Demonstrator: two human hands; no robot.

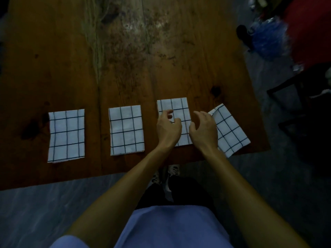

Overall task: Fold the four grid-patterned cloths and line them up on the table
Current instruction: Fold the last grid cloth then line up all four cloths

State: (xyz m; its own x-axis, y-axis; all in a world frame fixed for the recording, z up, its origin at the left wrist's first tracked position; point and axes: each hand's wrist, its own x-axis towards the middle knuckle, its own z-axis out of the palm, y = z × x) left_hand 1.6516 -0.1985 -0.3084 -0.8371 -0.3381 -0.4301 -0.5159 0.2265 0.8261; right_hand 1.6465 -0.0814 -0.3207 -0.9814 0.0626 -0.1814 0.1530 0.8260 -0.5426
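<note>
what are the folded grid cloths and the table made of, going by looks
The four grid-patterned cloths, such as the leftmost one, look like thin woven fabric, likely cotton, matte white with dark printed or woven lines; they lie flat with soft, slightly wavy edges and fold layers showing. The table looks like solid wood with a brown finish: long grain lines, dark knots and a worn, stained patch show.

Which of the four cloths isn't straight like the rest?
The rightmost cloth, by the table's right edge: it lies turned at an angle, while the other three sit square.
</note>
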